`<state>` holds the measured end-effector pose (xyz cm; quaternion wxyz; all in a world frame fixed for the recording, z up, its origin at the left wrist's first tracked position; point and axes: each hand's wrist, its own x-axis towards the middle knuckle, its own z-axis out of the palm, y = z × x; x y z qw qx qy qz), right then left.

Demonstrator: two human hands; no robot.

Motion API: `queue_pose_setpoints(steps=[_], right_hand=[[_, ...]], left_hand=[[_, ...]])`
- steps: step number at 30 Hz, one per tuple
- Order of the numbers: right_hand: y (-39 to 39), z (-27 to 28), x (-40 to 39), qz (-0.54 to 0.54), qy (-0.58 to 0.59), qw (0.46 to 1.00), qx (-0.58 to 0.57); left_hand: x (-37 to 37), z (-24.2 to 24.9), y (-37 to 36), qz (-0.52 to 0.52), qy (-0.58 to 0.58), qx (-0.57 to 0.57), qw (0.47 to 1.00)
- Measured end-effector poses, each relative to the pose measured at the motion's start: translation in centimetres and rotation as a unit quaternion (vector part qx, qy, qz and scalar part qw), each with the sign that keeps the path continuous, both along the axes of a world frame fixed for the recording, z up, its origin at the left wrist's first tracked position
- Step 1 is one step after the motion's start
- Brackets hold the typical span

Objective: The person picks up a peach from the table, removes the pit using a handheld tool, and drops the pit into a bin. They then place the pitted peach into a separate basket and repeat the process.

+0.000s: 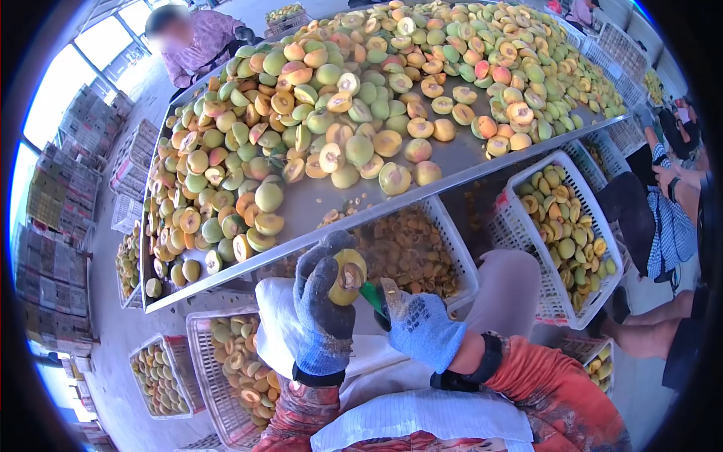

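Observation:
Both my hands wear blue and dark grey gloves. My left hand (325,309) holds a cut yellow-green fruit (347,276) upright, its open face turned to the right. Just right of it, my right hand (423,322) grips a green-handled tool (372,297). The tool's tip lies at the fruit's cut face; its exact contact is too small to tell. Beyond my hands, a metal table (316,207) bears a heap of whole and halved fruits. Below the table edge, a white crate (461,260) holds small brownish-orange pieces.
White crates of halved fruit stand at right (600,218), at lower left (197,331) and farther left (192,380). A person (199,45) is across the table at upper left. Another person's hand (666,177) and legs show at right. Stacked crates (56,256) line the left side.

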<state>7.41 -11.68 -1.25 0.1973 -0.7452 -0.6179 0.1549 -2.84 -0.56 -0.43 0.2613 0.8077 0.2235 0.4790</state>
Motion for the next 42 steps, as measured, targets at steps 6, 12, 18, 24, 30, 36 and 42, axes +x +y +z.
queue_pose_setpoints(steps=[6, 12, 18, 24, 30, 36, 42], right_hand=[[0.5, 0.5, -0.3, 0.064, 0.178, 0.963, 0.192], [1.6, 3.1, 0.6, 0.103, 0.493, 0.863, -0.044], [1.6, 1.8, 2.8, -0.042, 0.259, 0.961, 0.09], [2.0, 0.3, -0.1, -0.089, 0.246, 0.964, 0.044], [1.9, -0.7, -0.9, -0.107, 0.152, 0.982, 0.031], [1.0, -0.1, -0.6, -0.021, 0.281, 0.953, 0.11], [0.8, 1.1, 2.7, 0.042, 0.047, 0.997, 0.053]], left_hand=[[0.3, 2.3, -0.5, 0.015, -0.097, -0.258, 0.961], [1.0, 1.5, 1.1, -0.154, -0.254, -0.621, 0.726], [0.8, 0.5, 2.6, -0.127, -0.354, -0.609, 0.698], [2.4, 1.8, 0.5, -0.098, -0.326, -0.497, 0.798], [1.9, 1.3, 0.4, -0.125, -0.304, -0.477, 0.815], [0.6, 2.3, 0.8, -0.181, -0.321, -0.517, 0.772], [-0.7, 1.2, 1.7, -0.207, -0.245, -0.675, 0.665]])
